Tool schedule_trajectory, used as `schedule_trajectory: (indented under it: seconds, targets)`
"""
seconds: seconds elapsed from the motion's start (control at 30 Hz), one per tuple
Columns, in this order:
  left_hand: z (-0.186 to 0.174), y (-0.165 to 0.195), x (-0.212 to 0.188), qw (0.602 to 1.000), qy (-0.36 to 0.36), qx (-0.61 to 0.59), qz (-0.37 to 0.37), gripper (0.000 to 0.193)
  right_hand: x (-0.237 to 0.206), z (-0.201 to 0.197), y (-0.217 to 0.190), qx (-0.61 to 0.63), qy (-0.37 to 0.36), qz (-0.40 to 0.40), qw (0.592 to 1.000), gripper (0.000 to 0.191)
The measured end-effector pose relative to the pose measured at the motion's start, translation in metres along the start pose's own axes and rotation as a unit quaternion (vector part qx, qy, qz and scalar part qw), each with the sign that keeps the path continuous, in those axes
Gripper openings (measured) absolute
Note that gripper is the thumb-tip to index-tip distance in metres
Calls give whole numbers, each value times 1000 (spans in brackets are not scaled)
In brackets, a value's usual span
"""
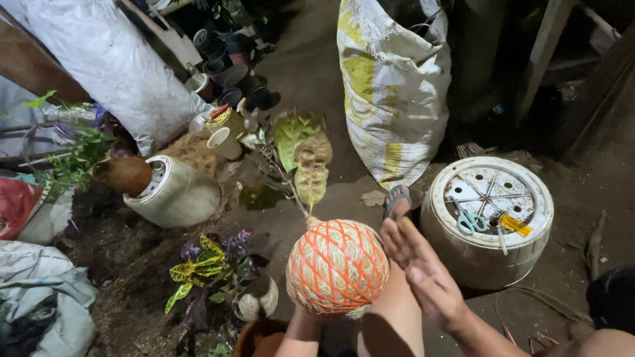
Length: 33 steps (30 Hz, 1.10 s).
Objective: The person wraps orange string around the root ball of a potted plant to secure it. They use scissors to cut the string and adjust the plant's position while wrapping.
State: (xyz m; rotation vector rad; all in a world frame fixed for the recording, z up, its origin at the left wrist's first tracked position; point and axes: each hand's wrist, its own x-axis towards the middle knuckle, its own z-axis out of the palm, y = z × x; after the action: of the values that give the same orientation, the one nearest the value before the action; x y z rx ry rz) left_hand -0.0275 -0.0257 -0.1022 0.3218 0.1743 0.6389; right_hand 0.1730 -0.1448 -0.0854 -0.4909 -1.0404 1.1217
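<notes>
Already I can see the moss ball (337,266) fully netted in orange string, a tight criss-cross over its whole visible face, with a plant stem rising from its top to broad yellow-green leaves (303,153). My left hand (305,316) is mostly hidden beneath the ball and seems to bear it from below; I cannot tell how the fingers lie. My right hand (418,268) stands flat and open just beside the ball's right side, fingers straight and close together, holding nothing. By my reading the wrapping is largely done, and what is left, if anything, is a last tie or trim that I cannot make out from this view. Teal-handled scissors (469,221) and a yellow-handled tool (512,225) lie unused on the upturned white bucket (486,258) to the right, well apart from both hands. A sandalled foot (397,200) rests on the dirt floor (311,59) between ball and bucket. A second, smaller bare ball with a croton (198,266) sits at lower left, not netted yet. A yellow-and-white sack (390,92) stands behind.
</notes>
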Motion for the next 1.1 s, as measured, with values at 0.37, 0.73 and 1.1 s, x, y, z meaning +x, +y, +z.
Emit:
schedule_trajectory:
  seconds: [0.37,0.73,1.1]
  targets:
    - [-32,-15,8,982,115,64,138,86,-69,-46,83,-723,-98,-33,683,68]
    - [-27,-20,7,992,76,74,70,86,-70,-56,89,-628,106,-68,768,51]
    - [-40,-11,2,991,58,82,89,86,-36,-60,46,-664,151,106,725,52]
